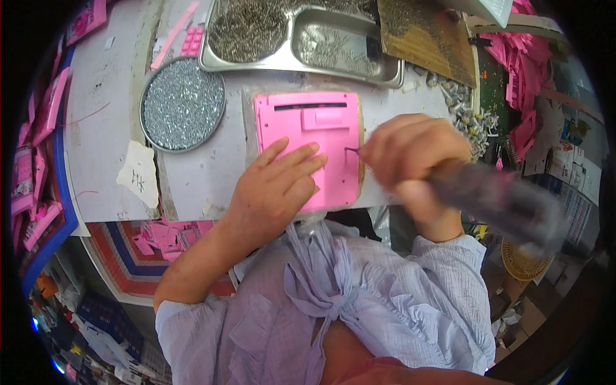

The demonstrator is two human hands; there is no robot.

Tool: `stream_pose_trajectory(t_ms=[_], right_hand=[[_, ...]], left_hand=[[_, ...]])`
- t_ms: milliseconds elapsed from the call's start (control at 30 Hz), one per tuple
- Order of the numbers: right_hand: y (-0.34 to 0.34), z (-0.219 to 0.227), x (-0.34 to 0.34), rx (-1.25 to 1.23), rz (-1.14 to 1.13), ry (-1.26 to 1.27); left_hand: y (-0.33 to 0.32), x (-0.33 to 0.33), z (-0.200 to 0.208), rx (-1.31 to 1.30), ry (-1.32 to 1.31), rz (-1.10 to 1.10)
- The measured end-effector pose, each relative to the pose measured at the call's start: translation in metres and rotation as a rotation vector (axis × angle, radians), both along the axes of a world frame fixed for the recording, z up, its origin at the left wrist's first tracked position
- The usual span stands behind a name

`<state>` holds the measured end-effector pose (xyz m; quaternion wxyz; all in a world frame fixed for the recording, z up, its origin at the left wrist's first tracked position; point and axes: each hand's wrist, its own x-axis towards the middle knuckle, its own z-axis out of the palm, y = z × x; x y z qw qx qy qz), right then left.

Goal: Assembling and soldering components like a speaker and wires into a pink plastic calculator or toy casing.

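Observation:
A flat pink plastic housing (333, 167) lies on a worn pad near the table's front edge, with a dark slot across its far end and small holes along its sides. My left hand (276, 183) rests on its left half, fingers spread and stretched out. At the right, my right hand (410, 151) is wrapped round a dark power screwdriver (494, 199), blurred by motion. Its thin bit points left, and the tip is over the housing's right side. Whether the tip touches the plastic I cannot tell.
A round dish of small silvery screws (183, 102) stands at the left. Behind the housing is a divided steel tray (301, 67) with more small metal parts. A brown board (427, 38) sits at the back right, near scattered small pieces (459, 106). Pink parts (170, 237) lie below the table's edge.

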<state>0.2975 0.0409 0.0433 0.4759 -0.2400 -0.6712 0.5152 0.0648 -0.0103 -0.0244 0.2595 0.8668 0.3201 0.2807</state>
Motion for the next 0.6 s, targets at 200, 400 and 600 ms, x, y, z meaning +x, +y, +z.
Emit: stream_pose_trajectory(t_ms=[200,400,600], right_hand=[[0.044,-0.020,-0.012,0.005,-0.196,0.107],[0.055,-0.032,-0.004,-0.004,-0.129,-0.013],[0.026,0.017,-0.005,-0.026,-0.101,0.107]], left_hand=[[0.003,-0.001,-0.001,-0.017,-0.012,-0.007],[0.005,0.000,-0.001,-0.048,-0.019,-0.003],[0.001,-0.001,-0.006,-0.045,-0.050,0.023]])
